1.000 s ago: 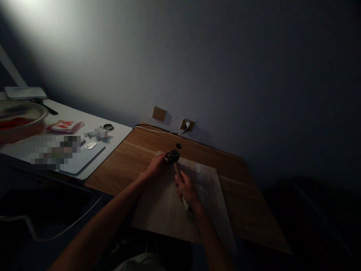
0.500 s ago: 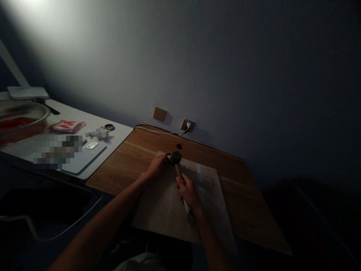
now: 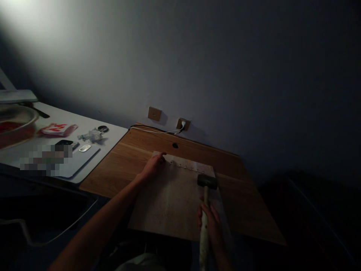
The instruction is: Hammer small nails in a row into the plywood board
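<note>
A pale flat board (image 3: 172, 199) lies on a wooden table (image 3: 126, 158), with a row of small nails (image 3: 183, 166) along its far edge. My left hand (image 3: 152, 166) rests on the board's far left corner, fingers stretched out towards the nails. My right hand (image 3: 208, 222) is wrapped round the wooden handle of a hammer (image 3: 205, 188). The dark hammer head sits over the board's far right part, well away from my left hand. The room is dim.
A white desk (image 3: 113, 132) adjoins the table on the left, holding a bowl (image 3: 17, 124), a red-and-white packet (image 3: 56, 129), a phone (image 3: 64, 143) and small items. Two wall sockets (image 3: 154, 113) with a white cable (image 3: 158, 131) sit behind the table.
The hammer head was at the board's far left corner by my left hand. My right hand has drawn it back and to the right. My left hand stays at the corner.
</note>
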`<state>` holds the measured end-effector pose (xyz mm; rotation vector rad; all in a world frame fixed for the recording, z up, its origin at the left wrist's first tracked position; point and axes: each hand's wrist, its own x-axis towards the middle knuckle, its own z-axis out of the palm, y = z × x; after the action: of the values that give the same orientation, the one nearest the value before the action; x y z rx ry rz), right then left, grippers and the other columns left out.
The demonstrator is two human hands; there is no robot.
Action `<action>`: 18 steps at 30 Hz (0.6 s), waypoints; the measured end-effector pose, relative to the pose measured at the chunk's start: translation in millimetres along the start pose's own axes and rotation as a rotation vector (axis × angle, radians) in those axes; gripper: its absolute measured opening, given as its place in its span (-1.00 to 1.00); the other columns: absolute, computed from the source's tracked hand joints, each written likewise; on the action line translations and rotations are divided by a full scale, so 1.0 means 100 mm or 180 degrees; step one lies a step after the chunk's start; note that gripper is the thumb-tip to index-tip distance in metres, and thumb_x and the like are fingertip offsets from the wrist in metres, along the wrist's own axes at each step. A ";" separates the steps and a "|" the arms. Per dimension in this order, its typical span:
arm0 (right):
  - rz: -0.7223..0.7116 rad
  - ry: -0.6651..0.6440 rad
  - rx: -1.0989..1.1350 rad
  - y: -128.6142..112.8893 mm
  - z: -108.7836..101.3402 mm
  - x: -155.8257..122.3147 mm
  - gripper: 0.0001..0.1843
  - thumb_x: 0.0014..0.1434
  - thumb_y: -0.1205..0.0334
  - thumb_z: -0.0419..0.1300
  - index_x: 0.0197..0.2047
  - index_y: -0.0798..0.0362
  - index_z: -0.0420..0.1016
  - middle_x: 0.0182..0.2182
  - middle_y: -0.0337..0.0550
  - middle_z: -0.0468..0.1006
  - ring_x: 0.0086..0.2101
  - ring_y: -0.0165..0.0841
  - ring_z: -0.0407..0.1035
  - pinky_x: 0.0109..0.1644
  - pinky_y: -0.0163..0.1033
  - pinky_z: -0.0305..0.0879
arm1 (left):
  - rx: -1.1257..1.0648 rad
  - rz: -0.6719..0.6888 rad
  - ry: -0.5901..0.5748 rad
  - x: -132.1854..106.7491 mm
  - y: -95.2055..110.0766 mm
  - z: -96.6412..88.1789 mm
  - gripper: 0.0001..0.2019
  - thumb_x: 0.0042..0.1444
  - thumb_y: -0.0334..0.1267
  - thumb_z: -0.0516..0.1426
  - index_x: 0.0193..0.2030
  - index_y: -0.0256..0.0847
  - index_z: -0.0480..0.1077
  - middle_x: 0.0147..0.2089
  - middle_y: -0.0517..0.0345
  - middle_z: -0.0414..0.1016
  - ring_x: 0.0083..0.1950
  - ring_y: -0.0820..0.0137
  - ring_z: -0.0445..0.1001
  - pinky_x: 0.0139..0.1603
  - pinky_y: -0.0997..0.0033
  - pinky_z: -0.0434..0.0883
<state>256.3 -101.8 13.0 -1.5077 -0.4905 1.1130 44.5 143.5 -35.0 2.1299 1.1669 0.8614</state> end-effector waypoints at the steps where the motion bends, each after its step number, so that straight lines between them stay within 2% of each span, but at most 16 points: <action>1: 0.0008 0.0068 0.0046 0.01 -0.01 0.00 -0.31 -0.12 -0.16 0.42 0.00 0.01 0.40 -0.59 -0.45 0.42 -0.69 -0.50 0.23 -0.67 -0.42 0.14 | 0.0012 0.0011 0.0019 0.00 0.00 0.00 -0.44 0.07 -0.45 0.10 0.27 -0.26 0.31 -0.12 0.01 0.61 -0.14 0.27 0.56 -0.05 0.33 0.46; 10: 0.0194 0.0325 0.0323 0.03 0.11 0.15 -0.38 -0.22 -0.20 0.41 -0.15 -0.01 0.45 -0.60 -0.42 0.44 -0.69 -0.45 0.26 -0.67 -0.36 0.14 | 0.0029 0.0002 0.0042 -0.01 0.01 -0.02 -0.48 0.05 -0.45 0.11 0.20 -0.26 0.35 -0.11 -0.01 0.60 -0.13 0.26 0.57 -0.03 0.29 0.48; 12: 0.0164 0.0411 0.0191 0.05 0.09 0.16 -0.41 -0.16 -0.20 0.39 -0.14 -0.02 0.50 -0.50 -0.34 0.52 -0.56 -0.37 0.41 -0.58 -0.33 0.27 | 0.0016 0.0003 0.0032 -0.01 0.00 -0.03 -0.50 0.06 -0.44 0.10 0.20 -0.25 0.35 -0.11 0.01 0.60 -0.14 0.28 0.57 -0.02 0.30 0.48; 14: 0.0087 0.0384 -0.0082 0.09 0.05 0.14 -0.42 -0.12 -0.20 0.39 -0.10 -0.03 0.55 -0.31 -0.24 0.61 -0.31 -0.25 0.53 -0.39 -0.29 0.42 | 0.0009 -0.0004 0.0036 -0.02 0.00 -0.02 -0.51 0.07 -0.44 0.10 0.19 -0.24 0.36 -0.12 0.02 0.61 -0.15 0.29 0.57 -0.02 0.30 0.48; 16: -0.0024 0.0205 -0.0445 0.13 0.01 0.11 -0.38 -0.09 -0.21 0.40 -0.03 -0.02 0.56 -0.14 -0.15 0.64 -0.09 -0.12 0.52 -0.18 -0.20 0.48 | 0.0010 0.0000 0.0041 -0.02 -0.01 -0.02 -0.52 0.07 -0.44 0.10 0.18 -0.25 0.36 -0.13 0.01 0.61 -0.16 0.28 0.57 -0.04 0.29 0.48; 18: -0.0222 0.0072 -0.0827 0.17 -0.03 0.08 -0.27 -0.05 -0.25 0.37 0.10 0.00 0.50 -0.02 -0.05 0.61 0.07 -0.02 0.44 0.04 -0.08 0.44 | 0.0011 0.0002 0.0037 -0.02 -0.01 -0.02 -0.53 0.07 -0.45 0.11 0.17 -0.26 0.37 -0.13 0.00 0.61 -0.16 0.28 0.57 -0.04 0.29 0.48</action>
<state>257.6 -101.7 -6.0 -1.7120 -0.6876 1.0055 41.8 142.7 -35.3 2.1308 1.1743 0.8737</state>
